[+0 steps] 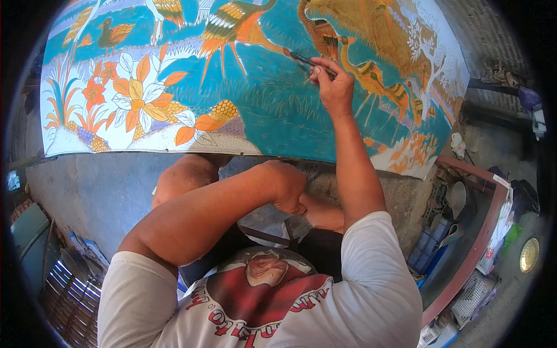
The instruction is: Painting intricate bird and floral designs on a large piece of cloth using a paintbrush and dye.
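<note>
Your right hand (pixel 333 81) gripped a dark tool (pixel 303 59) over the painting (pixel 284 130), upper centre; left hand (pixel 290 188) sat mid-frame, couldn't tell its grip.

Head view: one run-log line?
right hand: grips dark pen-like tool, tip near painted crane's bill | left hand: off painting | tip contact: unclear

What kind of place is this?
Probably an informal painting workshop: the right hand holds a slim dark tool at a large, partly coloured bird picture, above a grey floor.
</note>
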`<state>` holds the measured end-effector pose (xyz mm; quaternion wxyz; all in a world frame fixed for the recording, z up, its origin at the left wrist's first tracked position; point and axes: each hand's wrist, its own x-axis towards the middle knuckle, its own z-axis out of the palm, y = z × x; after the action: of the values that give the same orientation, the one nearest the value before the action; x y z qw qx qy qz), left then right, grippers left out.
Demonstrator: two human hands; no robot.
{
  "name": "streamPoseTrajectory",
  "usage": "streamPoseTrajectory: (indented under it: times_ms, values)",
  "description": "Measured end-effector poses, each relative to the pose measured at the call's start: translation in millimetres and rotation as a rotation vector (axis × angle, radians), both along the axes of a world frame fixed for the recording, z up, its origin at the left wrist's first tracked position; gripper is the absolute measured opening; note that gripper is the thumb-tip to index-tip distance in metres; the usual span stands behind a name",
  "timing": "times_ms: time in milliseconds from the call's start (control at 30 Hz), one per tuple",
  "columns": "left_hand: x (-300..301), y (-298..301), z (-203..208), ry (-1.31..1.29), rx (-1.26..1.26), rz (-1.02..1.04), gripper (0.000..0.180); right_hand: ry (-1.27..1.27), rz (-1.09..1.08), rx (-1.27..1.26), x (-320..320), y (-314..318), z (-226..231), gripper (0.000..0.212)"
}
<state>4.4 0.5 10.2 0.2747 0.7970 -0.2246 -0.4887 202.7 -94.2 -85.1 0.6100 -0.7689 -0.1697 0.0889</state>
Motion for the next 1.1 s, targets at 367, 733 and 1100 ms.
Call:
streamPoseTrajectory:
  times_ms: [367,733,1100]
  values:
    - [-2,-1,0,-0.041,0.001,0.006,0.061,0.028,0.002,-0.065,2,-11,-7,0.018]
    - [-2,-2,-8,-0.022,-0.027,0.000,0.060,-0.024,-0.004,-0.044,-3,-14,3,0.020]
    - [5,10,-7,-0.007,-0.025,0.024,0.068,0.020,-0.111,0.004,-32,-50,10,0.017]
